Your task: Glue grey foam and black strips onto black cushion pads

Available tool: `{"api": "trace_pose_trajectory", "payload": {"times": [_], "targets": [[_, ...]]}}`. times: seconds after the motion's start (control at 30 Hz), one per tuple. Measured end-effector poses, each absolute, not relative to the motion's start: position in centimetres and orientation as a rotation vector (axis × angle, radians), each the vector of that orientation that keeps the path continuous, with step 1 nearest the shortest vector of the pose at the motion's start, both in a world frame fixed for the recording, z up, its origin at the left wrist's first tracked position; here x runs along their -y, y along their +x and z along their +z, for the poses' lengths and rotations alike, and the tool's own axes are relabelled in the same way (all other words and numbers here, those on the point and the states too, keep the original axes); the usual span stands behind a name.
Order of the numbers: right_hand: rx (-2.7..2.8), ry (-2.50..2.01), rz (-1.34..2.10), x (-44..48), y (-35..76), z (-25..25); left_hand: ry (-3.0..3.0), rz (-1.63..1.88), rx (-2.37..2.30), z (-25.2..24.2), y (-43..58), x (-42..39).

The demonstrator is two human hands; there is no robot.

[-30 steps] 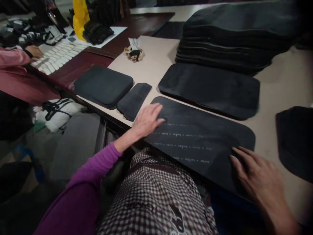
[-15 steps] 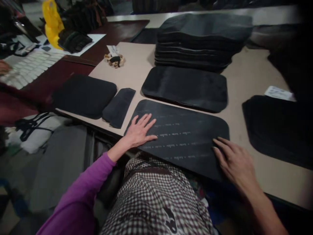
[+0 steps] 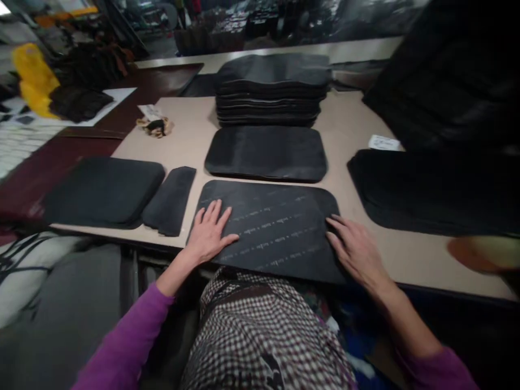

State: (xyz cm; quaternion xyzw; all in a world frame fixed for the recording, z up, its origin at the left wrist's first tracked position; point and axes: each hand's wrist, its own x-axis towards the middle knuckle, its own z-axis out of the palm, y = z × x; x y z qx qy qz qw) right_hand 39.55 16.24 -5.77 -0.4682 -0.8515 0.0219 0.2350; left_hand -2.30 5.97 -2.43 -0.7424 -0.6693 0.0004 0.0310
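A dark rounded panel (image 3: 276, 233) with rows of pale printed lettering lies flat at the table's front edge. My left hand (image 3: 211, 232) rests on its left part, fingers spread. At its right edge, my right hand (image 3: 355, 246) touches the panel with fingers extended and slightly bent. Just behind lies another dark rounded panel (image 3: 266, 153), plain on top. Further back stands a stack of dark panels (image 3: 270, 89). Left of the printed panel are a small dark piece (image 3: 171, 200) and a pile of dark panels (image 3: 108, 192).
On the beige table (image 3: 390, 254), more dark pieces (image 3: 439, 189) lie at the right, with a white label (image 3: 384, 143) behind them. A small tan bundle (image 3: 156, 127) sits back left. A yellow object (image 3: 36, 81) stands farther left. A brown, blurred round object (image 3: 479, 254) is at the right edge.
The view has swung to the right, so the table's things appear further left. Both hands stay on the printed panel. The brown object at the right has come into view.
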Motion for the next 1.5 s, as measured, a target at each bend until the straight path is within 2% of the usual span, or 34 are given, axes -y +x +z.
{"api": "trace_pose_trajectory", "payload": {"times": [0.17, 0.4, 0.77, 0.97, 1.13, 1.5], "targets": [[2.264, -1.433, -0.002, -14.4, 36.2, -3.3, -2.263, -0.013, 1.982, -4.0, -3.0, -6.4], [2.475, -1.139, 0.172, -10.0, 30.8, -2.1, -2.260, 0.040, 1.964, -4.2, -3.2, -6.4], [2.308, -1.327, 0.097, -5.6, 36.6, -3.0, -2.265, 0.103, 2.015, -3.5, -2.8, -6.4], [1.991, -1.695, 0.135, -9.2, 40.7, -2.6, -2.256, 0.101, 1.981, -3.8, -3.0, -6.5], [1.931, -1.768, 0.266, -13.8, 40.5, -2.6, -2.260, 0.066, 1.971, -4.0, -3.0, -6.4], [1.943, -1.855, 0.238, -16.7, 39.1, -2.8, -2.276, -0.010, 1.964, -4.2, -2.9, -6.4]]}}
